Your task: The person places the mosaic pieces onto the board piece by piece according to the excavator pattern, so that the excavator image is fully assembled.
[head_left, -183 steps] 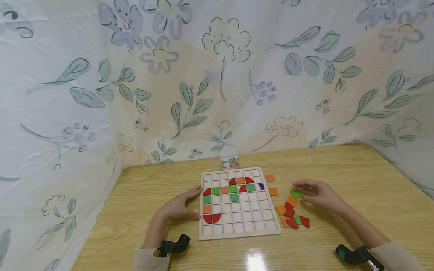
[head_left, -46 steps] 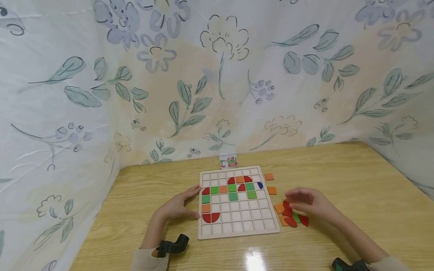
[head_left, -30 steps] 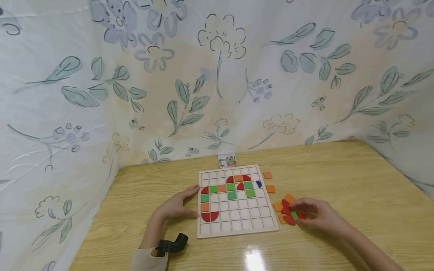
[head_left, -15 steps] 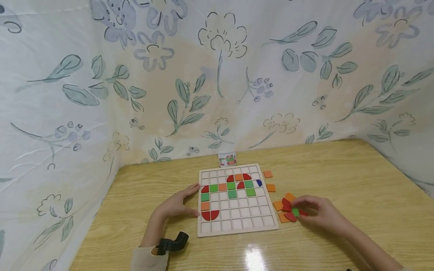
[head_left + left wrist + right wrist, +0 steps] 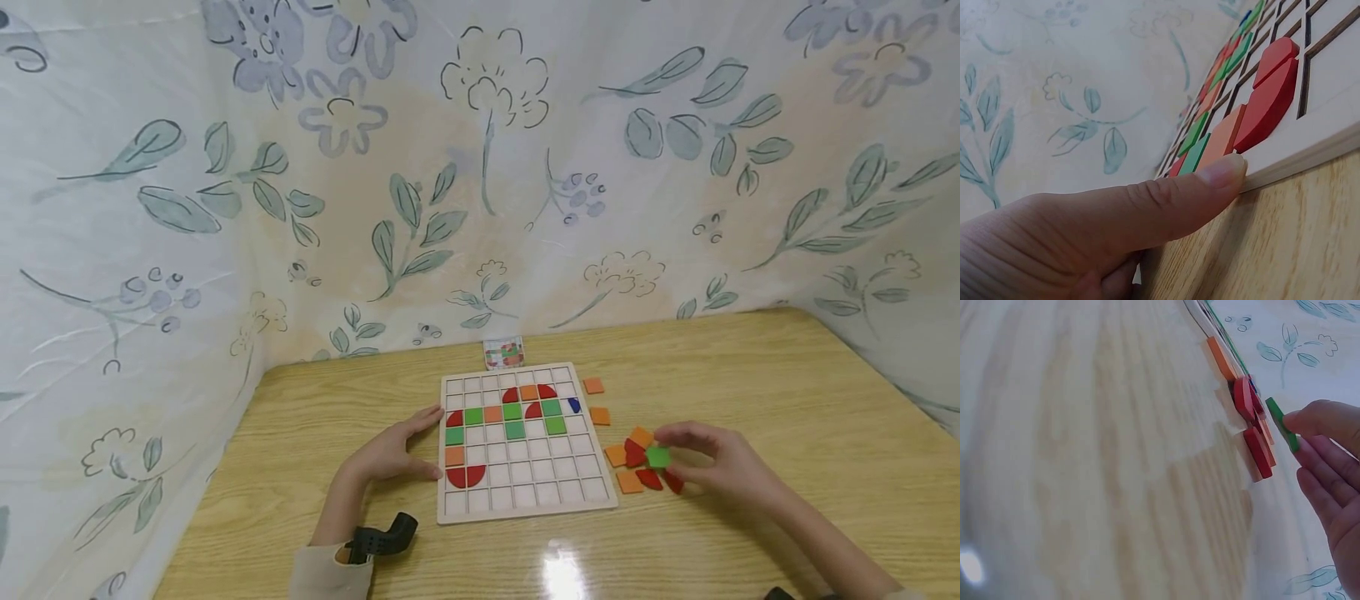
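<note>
A wooden grid board (image 5: pixel 525 502) lies on the table, its upper and left cells partly filled with red quarter-circle, green and orange square tiles and one dark blue piece (image 5: pixel 574 406). My left hand (image 5: pixel 386 452) rests at the board's left edge, fingers spread; in the left wrist view its thumb (image 5: pixel 1179 197) touches the edge by the red and orange tiles. To the right of the board, my right hand (image 5: pixel 720 462) pinches a green square tile (image 5: pixel 657 457) between thumb and fingers. The right wrist view shows that green tile (image 5: pixel 1282 424) raised above the loose tiles.
Loose red tiles (image 5: pixel 649 478) and orange tiles (image 5: pixel 630 481) lie in a pile beside the board. Two more orange tiles (image 5: pixel 600 416) sit along its right edge. A small pattern card (image 5: pixel 504 352) stands behind the board, before a floral cloth (image 5: pixel 405 250).
A green tile has appeared in the board's third row, placed between the first and second frames. My right hand has since taken another green tile from the pile and lifted it. Left hand stays put.
</note>
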Available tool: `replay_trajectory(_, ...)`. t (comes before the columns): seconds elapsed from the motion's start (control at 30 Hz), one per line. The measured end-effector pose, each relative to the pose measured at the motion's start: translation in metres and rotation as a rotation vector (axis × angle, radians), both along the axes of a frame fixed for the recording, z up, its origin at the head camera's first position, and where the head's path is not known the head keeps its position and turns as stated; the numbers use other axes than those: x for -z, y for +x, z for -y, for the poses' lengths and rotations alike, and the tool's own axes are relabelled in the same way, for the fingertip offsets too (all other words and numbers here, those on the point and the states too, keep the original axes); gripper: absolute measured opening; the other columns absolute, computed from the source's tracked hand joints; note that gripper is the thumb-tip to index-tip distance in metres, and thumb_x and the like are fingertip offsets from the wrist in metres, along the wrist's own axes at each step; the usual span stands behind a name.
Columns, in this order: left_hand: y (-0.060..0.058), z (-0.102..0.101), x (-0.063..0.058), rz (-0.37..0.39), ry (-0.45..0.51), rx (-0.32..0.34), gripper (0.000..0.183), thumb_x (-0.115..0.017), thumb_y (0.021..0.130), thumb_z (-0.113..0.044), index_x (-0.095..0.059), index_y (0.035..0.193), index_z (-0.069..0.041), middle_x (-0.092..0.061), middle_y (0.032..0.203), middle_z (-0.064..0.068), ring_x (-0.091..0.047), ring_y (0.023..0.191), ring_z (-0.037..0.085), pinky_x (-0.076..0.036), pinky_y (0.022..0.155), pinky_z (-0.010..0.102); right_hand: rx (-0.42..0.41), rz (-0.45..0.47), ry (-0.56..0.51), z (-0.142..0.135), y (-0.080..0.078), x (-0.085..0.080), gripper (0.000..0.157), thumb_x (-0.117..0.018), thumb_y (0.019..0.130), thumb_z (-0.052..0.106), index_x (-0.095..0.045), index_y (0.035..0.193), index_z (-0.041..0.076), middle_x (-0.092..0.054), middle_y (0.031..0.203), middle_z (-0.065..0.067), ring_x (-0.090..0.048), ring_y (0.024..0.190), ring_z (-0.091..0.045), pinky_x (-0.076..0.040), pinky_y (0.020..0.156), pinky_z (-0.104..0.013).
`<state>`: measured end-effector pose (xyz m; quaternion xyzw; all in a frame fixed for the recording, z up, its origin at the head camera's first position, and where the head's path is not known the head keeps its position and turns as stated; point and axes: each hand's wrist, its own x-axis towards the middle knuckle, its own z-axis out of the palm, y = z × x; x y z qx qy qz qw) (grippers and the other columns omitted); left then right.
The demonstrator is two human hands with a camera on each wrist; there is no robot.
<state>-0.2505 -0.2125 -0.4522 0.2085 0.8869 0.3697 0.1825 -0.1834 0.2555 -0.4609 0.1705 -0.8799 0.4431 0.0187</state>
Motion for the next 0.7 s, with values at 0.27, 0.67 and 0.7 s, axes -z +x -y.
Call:
replay_trajectory(0.27, -0.001, 0.001, 0.002, -0.005, -0.007, -0.001, 0.091, -0.080, 0.068, -0.035, -0.033, 0.145, -0.019, -0.022, 0.153, -0.001, -0.014, 0.141, 0.028, -0.020, 0.109, 0.054, -0.002, -0.011, -0.057, 0.001, -0.004, -0.003, 0.038, -0.074, 0.077, 0.011, -0.061, 0.112, 0.002, -0.065, 0.109, -0.013, -0.056, 0.098, 0.008, -0.046, 0.081, -0.011)
replay_trajectory(0.67, -0.001, 0.001, 0.002, -0.006, 0.001, 0.011, 0.090, -0.079, 0.070, -0.033, -0.032, 0.145, -0.016, -0.022, 0.153, 0.003, -0.015, 0.140, 0.032, -0.019, 0.108, 0.056, -0.027, 0.006, -0.126, 0.031, -0.021, -0.005, 0.044, -0.074, 0.077, 0.014, -0.059, 0.117, 0.003, -0.064, 0.112, -0.014, -0.057, 0.099, 0.005, -0.048, 0.085, -0.016)
replay_trajectory(0.7, -0.001, 0.001, 0.002, -0.009, 0.002, 0.014, 0.090, -0.079, 0.071, -0.033, -0.032, 0.145, -0.016, -0.022, 0.153, 0.004, -0.015, 0.140, 0.032, -0.020, 0.108, 0.056, -0.032, 0.019, -0.124, 0.034, -0.023, -0.006, 0.044, -0.074, 0.078, 0.015, -0.059, 0.118, 0.003, -0.063, 0.113, -0.014, -0.057, 0.100, 0.005, -0.048, 0.085, -0.017)
